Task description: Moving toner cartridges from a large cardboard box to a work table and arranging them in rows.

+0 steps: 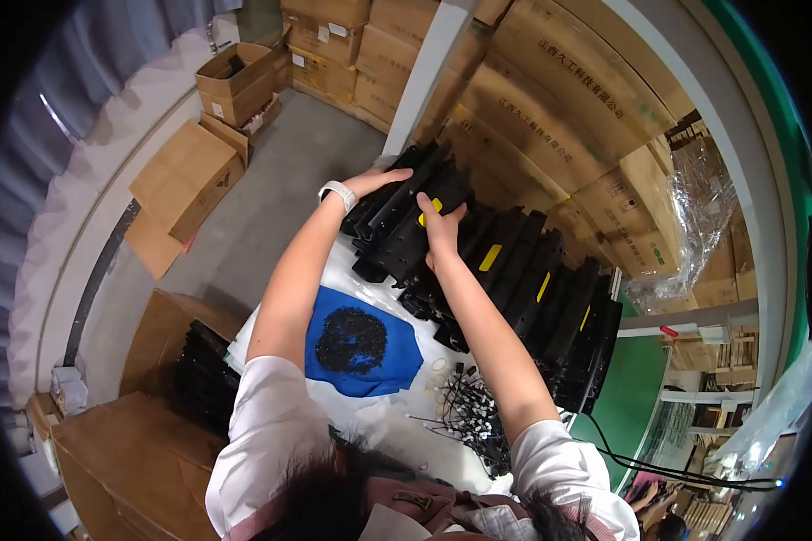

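Observation:
Black, long cartridge-like plastic units stand side by side in a row (528, 266) on the white-covered table, several bearing yellow labels. At the far left end of the row, my left hand (377, 182) reaches over the units with its fingers stretched out and touching them. My right hand (440, 233) grips a black cartridge-like unit (395, 251), its thumb by the yellow label and its other fingers partly hidden. This unit leans at the row's left end. Nearer to me lies a blue cloth (404, 362) with a heap of small black parts (352, 341) on it.
Small white and black parts with thin wires (474, 410) lie right of the cloth. An open carton (144, 433) holding black parts stands left of the table. Cardboard boxes (550, 117) are stacked behind the row, beside a pale post (429, 77). Black cables (659, 469) hang at right.

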A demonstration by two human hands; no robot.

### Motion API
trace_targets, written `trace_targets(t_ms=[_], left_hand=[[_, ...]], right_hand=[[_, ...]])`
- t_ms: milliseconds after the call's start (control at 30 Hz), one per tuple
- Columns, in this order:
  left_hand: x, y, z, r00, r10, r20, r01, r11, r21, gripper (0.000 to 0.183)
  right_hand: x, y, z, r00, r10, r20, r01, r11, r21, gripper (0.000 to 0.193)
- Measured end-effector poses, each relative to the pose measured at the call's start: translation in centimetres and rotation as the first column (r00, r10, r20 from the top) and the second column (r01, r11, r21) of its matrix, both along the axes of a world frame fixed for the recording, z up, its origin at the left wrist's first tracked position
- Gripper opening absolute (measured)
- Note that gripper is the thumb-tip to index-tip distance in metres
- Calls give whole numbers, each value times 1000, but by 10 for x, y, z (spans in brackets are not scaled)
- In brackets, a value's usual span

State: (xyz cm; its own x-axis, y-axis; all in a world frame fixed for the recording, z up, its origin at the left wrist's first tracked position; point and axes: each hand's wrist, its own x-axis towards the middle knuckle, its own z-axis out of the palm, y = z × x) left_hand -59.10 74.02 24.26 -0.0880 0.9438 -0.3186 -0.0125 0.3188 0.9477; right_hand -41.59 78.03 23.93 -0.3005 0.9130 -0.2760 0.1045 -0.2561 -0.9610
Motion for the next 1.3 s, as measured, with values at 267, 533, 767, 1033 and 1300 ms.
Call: trace_targets(t_ms=[267, 533, 767, 1033, 1300], left_hand=[[-17, -7, 0, 971, 8, -238, 12, 997, 81, 107], [-11, 3, -4, 978, 71, -194, -85, 994, -63, 106], [-19, 9, -34, 956, 174, -235, -178, 984, 5, 74], [20, -61, -21, 626, 670, -399, -597, 741, 308, 43], [94, -293, -16, 280, 923, -263, -807, 375, 457, 27]], right_hand=[[4, -16, 6, 923, 1, 385, -108, 960, 257, 91], [21, -20, 15, 823, 89, 561, -374, 828, 418, 75], [42, -31, 28, 728, 160, 666, -520, 762, 385, 73], [87, -84, 77, 723, 268, 637, -667, 513, 540, 57], [207, -198, 85, 487, 625, 610, -854, 195, 482, 49]])
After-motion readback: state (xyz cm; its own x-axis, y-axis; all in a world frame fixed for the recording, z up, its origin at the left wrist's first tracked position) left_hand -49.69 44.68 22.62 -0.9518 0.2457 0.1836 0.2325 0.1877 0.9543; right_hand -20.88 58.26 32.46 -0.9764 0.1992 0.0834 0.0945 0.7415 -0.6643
